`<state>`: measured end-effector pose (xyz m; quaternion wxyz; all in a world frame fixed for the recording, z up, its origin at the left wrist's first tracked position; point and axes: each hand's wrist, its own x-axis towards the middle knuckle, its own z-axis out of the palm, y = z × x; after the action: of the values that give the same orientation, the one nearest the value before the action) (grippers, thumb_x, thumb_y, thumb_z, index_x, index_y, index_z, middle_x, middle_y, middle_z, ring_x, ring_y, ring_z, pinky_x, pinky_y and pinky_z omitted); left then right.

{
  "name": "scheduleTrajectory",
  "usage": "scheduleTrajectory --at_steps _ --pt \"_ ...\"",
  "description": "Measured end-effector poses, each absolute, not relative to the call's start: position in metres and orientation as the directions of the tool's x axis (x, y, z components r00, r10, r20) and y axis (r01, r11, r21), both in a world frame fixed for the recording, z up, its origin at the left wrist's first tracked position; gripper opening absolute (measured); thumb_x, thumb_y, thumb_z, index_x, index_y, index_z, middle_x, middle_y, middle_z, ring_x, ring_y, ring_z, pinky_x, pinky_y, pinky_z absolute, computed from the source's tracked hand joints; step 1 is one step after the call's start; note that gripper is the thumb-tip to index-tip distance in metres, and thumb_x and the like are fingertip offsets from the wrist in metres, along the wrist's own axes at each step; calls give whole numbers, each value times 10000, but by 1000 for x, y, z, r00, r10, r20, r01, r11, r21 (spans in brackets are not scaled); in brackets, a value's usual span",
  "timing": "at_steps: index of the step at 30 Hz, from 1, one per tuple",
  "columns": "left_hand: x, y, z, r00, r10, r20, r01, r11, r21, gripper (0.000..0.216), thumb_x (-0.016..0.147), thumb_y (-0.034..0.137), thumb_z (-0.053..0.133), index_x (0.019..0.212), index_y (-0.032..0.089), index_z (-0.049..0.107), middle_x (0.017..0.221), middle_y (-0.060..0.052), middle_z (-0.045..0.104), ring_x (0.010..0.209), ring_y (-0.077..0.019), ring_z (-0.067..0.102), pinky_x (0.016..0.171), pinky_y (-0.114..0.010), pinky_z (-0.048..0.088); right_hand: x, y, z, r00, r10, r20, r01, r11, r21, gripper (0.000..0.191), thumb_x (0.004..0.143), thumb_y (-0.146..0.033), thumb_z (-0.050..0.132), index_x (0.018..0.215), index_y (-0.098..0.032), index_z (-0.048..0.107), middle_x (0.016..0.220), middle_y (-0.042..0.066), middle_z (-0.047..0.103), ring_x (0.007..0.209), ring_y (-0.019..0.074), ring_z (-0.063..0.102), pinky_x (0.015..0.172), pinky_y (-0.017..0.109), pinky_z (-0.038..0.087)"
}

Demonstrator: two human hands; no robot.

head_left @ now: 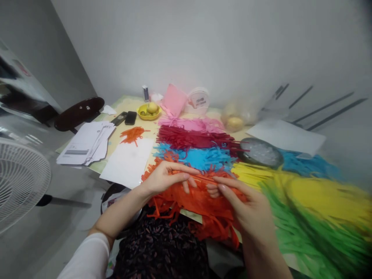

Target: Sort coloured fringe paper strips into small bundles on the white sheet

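My left hand [167, 178] and my right hand [244, 207] meet over a heap of orange paper strips [200, 205] at the table's near edge. Both pinch the same thin orange strip [200, 177], which runs between them, the left at its left end and the right at its right end. The fingers of each hand are closed round it. Behind the heap lie piles of blue strips [203, 157], dark red strips [197, 138] and pink strips [192, 124].
Yellow strips [314, 190] and green strips [314, 232] cover the right side. A white sheet [128, 162], a stack of papers [87, 145], two phones [126, 117], a yellow bowl [148, 112], a grey dish [260, 153] and a fan [20, 182] at left are in view.
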<state>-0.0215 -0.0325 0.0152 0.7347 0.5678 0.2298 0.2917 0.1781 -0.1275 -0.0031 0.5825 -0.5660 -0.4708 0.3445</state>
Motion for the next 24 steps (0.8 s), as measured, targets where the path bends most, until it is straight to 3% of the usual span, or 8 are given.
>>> scheduleTrajectory --at_steps 5,8,11,13,15,17,20,24 --pt "-17 -30 5 742 670 -18 -243 294 924 254 732 347 772 806 105 756 722 -83 730 509 -105 610 587 -245 481 179 -126 -9 258 956 142 -12 150 -989 85 796 -335 744 821 -268 789 735 29 773 632 192 735 638 300 620" --pt "-21 -28 5 756 654 28 -266 268 926 267 757 379 747 738 114 724 660 -66 701 491 -109 601 570 -246 484 177 -126 -9 273 937 216 26 217 -976 64 812 -276 713 793 -258 771 711 19 768 592 183 726 604 286 612" --pt "-35 -21 22 846 514 146 -130 -66 989 264 859 383 656 797 138 734 870 -126 749 793 -194 703 781 -317 541 179 -129 -3 237 895 378 247 320 -914 139 826 -175 656 810 -267 758 739 -5 773 601 158 728 603 241 602" --pt "-44 -15 38 876 421 234 -53 -398 916 208 897 321 622 839 161 742 1162 -148 714 1134 -242 637 1026 -379 459 180 -130 3 120 860 496 430 406 -807 204 820 -116 621 826 -272 753 774 -18 777 662 144 740 659 216 599" --pt "-46 -11 50 878 373 301 -20 -599 801 152 901 280 626 922 182 741 1303 -125 656 1294 -245 535 1133 -395 362 181 -132 9 -23 821 571 534 493 -687 238 811 -85 598 851 -268 745 817 -21 781 725 136 747 719 203 594" --pt "-40 -10 52 909 312 278 4 -672 741 175 906 274 629 1028 195 727 1241 -110 694 1260 -228 565 1113 -370 384 181 -134 12 -127 786 605 567 558 -605 255 815 -76 580 895 -260 737 861 -11 784 762 132 748 751 200 590" --pt "-28 -10 42 961 223 165 58 -742 668 177 931 285 596 997 193 733 988 -73 767 972 -180 680 970 -302 476 184 -137 13 -223 765 605 583 602 -546 257 838 -92 571 946 -261 733 908 5 785 806 139 750 796 215 587" --pt "-24 -12 25 917 301 260 202 -916 347 212 968 242 522 936 195 726 870 -44 762 917 -187 670 1097 -476 382 197 -135 13 -235 914 331 607 404 -684 332 871 -279 633 1196 -260 693 1161 63 742 1036 209 716 905 316 575"
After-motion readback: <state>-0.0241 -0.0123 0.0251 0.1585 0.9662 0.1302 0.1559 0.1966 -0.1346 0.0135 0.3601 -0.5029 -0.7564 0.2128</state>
